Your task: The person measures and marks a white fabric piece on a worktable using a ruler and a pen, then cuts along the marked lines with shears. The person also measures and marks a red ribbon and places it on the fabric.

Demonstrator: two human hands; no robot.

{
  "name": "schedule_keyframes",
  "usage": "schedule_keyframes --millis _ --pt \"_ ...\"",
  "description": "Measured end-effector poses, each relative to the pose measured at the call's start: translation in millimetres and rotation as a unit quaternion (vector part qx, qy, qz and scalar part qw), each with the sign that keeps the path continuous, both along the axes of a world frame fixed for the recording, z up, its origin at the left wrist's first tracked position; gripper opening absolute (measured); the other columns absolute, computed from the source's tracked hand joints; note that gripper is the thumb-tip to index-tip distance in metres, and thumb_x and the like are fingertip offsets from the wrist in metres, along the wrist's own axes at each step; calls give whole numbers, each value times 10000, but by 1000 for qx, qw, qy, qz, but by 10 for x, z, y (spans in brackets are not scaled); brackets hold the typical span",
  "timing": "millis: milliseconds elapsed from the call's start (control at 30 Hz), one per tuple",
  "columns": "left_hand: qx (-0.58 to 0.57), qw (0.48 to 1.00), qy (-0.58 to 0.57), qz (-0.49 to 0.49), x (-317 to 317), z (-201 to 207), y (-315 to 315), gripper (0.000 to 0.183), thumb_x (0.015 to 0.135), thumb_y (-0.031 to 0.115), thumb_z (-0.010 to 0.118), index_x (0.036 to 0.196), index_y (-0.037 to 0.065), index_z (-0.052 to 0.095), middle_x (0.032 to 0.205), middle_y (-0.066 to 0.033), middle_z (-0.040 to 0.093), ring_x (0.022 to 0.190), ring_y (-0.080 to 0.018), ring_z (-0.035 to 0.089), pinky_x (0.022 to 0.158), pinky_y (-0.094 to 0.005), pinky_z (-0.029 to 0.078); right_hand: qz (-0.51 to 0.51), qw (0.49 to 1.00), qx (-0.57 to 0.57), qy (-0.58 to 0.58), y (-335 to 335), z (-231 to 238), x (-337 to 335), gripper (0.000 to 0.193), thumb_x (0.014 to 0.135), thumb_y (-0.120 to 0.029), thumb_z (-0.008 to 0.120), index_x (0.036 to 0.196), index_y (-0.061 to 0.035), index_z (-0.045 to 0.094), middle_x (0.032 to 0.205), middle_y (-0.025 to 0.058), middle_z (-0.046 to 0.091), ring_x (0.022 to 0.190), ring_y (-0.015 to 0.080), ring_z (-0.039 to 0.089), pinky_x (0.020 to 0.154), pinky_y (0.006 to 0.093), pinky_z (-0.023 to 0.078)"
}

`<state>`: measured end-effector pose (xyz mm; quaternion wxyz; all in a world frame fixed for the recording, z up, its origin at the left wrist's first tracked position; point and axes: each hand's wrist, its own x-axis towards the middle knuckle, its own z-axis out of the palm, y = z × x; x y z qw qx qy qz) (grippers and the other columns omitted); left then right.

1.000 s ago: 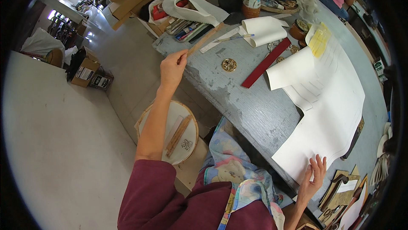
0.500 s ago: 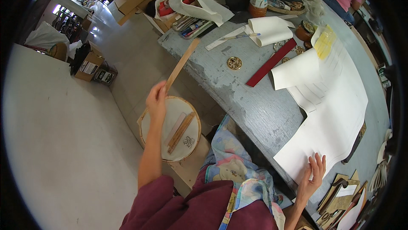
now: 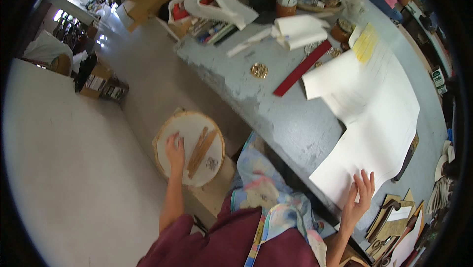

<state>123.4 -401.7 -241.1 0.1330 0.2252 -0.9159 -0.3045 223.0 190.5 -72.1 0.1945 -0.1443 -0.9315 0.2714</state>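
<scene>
Grey floor (image 3: pixel 152 82) separates the worn blue-grey tabletop (image 3: pixel 290 121) edge from a white panel (image 3: pixel 74 158). Centre-left, the empty left hand (image 3: pixel 176 152), fingers loosely curled, nears brown wooden strips (image 3: pixel 202 153); lower right, the half-open right hand (image 3: pixel 359 195) touches a white sheet (image 3: pixel 374 134).

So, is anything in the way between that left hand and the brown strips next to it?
Nothing visible: between the left hand and the brown strips only bare round white surface shows. The small silvery piece lies on the strips' other side.
</scene>
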Motion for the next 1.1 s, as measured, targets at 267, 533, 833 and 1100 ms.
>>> schedule_keyframes --millis 267,533,833,1100 --pt "80 975 -180 -104 -281 194 409 260 991 121 783 1228 12 787 1179 -152 799 1029 -231 766 916 -356 584 2 1000 14 -8 59 -116 221 229 1089 -68 661 1269 -60 803 1483 114 713 1552 356 491 1241 479 402" --pt "-91 969 -174 -150 352 -222 486 314 920 168 818 1219 82 769 1125 -145 750 1024 -376 745 897 -477 594 -6 1000 19 -22 80 -83 167 239 1094 -84 658 1279 -84 809 1490 95 712 1561 352 484 1251 483 394" --pt "-155 944 -203 -209 279 -176 347 359 931 154 780 1284 91 768 1121 -161 771 1011 -394 746 880 -490 599 10 1000 15 -16 95 -152 201 301 1075 -22 618 1304 -86 802 1503 94 704 1570 357 475 1226 470 420" --pt "33 970 -220 -100 223 14 227 298 926 170 759 1167 13 836 1056 -234 818 932 -333 798 863 -407 607 8 1000 -16 -5 110 -194 233 330 1057 7 604 1308 -79 801 1511 105 696 1576 358 467 1210 461 439"
